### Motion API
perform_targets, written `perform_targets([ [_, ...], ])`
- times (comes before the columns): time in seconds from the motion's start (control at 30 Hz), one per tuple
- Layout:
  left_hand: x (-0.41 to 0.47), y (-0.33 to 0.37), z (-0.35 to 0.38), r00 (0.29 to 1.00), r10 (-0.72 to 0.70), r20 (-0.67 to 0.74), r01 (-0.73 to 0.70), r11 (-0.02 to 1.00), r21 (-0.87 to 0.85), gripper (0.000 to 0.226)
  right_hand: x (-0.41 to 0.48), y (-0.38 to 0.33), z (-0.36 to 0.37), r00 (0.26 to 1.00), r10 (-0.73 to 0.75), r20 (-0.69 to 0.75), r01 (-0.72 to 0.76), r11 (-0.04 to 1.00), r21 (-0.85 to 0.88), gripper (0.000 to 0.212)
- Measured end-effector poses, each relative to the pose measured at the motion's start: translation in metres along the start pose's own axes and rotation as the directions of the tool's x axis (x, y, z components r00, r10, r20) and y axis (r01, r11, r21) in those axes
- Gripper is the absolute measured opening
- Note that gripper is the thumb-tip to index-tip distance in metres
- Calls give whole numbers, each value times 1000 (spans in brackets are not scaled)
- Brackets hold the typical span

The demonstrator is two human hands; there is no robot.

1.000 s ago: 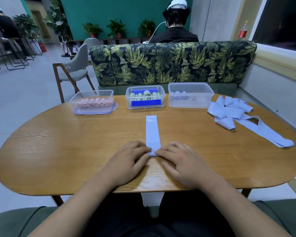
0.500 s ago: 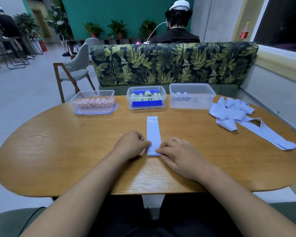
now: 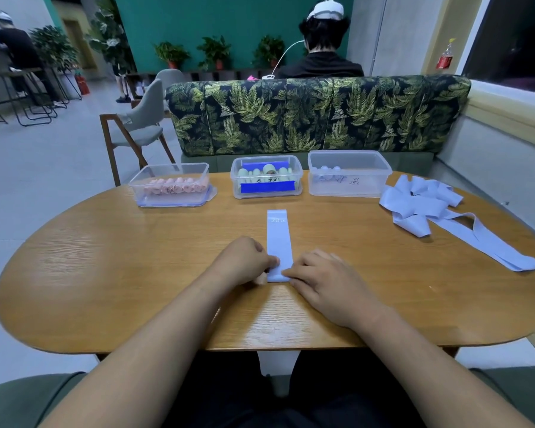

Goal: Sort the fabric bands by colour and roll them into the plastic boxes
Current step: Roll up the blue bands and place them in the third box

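1. Where the flat blue band (image 3: 279, 242) ends nearest the person, the left hand (image 3: 244, 261) curls its fingers, seemingly pinching that corner.
2. Right hand (image 3: 329, 284): fingers nearly straight, tips pressing the same end.
3. Beyond the band's far end, three clear plastic boxes (image 3: 237, 184); to its right, limp blue bands (image 3: 420, 208).

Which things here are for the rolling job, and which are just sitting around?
For the job:
- flat band
- left hand and right hand on its near end
- band pile
- pink-roll box
- green-roll box
- blue-roll box

Just around:
- chair
- sofa
- potted plants
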State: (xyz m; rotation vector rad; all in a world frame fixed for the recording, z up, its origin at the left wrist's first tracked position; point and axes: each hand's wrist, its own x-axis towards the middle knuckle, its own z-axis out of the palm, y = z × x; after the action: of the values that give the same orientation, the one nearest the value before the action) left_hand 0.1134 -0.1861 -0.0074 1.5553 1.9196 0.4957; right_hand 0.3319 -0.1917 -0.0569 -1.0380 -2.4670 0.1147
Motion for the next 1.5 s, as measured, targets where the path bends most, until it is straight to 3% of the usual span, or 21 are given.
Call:
perform_targets([
  [0.17, -5, -9, 1, 994, 107, -10, -107, 993, -44, 26, 0, 1, 1, 1000, 1, -7, -1, 1000, 22, 25],
  [0.33, -1, -19, 8, 972, 197, -129, -189, 980, 66, 29, 2, 1, 3, 1000, 17, 1, -17, 999, 37, 26],
  [0.5, -4, -29, 15, 937, 263, -232, -271, 962, -7, 24, 4, -1, 2, 999, 46, 28, -46, 999, -6, 32],
  [0.63, -4, -38, 19, 848, 450, -279, -467, 884, 5, 19, 6, -4, 1, 995, 76, 65, -73, 996, -56, 38],
  [0.77, -7, -40, 14, 757, 640, -132, -626, 768, 131, 27, 5, -5, 0, 994, 95, 57, -92, 994, -65, 38],
  [0.9, -17, -42, 5, 770, 636, -54, -628, 770, 117, 33, 6, -5, 0, 992, 110, 62, -105, 991, -76, 41],
  [1.0, -24, -46, 4, 727, 686, -29, -678, 723, 132, 22, 7, -6, -2, 990, 112, 87, -104, 990, -94, 43],
  [1.1, -23, -48, 6, 701, 712, -44, -702, 699, 137, 17, 5, -7, -4, 992, 105, 73, -99, 992, -80, 40],
  [1.27, -20, -51, 7, 720, 691, -60, -681, 721, 125, 16, -3, -7, -4, 999, 24, -33, -24, 1000, -2, 24],
  [1.5, -17, -54, 13, 692, 710, -133, -683, 703, 200, 14, 0, -3, 0, 998, 57, 4, -57, 998, 3, 36],
])
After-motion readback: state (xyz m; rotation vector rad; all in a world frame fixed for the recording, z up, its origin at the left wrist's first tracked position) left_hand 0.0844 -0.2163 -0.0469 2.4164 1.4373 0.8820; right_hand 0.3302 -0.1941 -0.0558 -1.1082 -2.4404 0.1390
